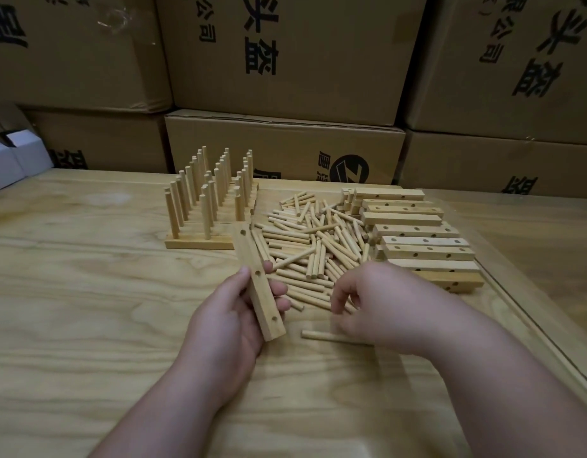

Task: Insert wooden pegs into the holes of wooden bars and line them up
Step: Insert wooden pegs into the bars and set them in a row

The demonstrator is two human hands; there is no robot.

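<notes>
Wooden bar with three holes along its top face, held off the table at a slant, far end pointing away toward the finished rows. Gripped by the left hand, thumb on the bar's left side, fingertips curled round its right side. No pegs in its holes.

Just right of the bar, a loose heap of pegs spread over the middle of the table. Right hand low over the heap's near edge, fingers bent downward among the pegs; blurred, so cannot tell whether anything is pinched. One single peg lying flat on the table, poking out leftward from under that hand.

Behind the bar and to the left, finished bars lined up side by side, each with pegs standing upright, the pegs forming three rows running away from the viewer.

To the right of the heap, a stack of empty bars, lying crosswise, holes showing on several.

All on a pale wood-grain table. Behind it, a wall of large brown cardboard boxes printed with black characters. At far left, small white boxes.
</notes>
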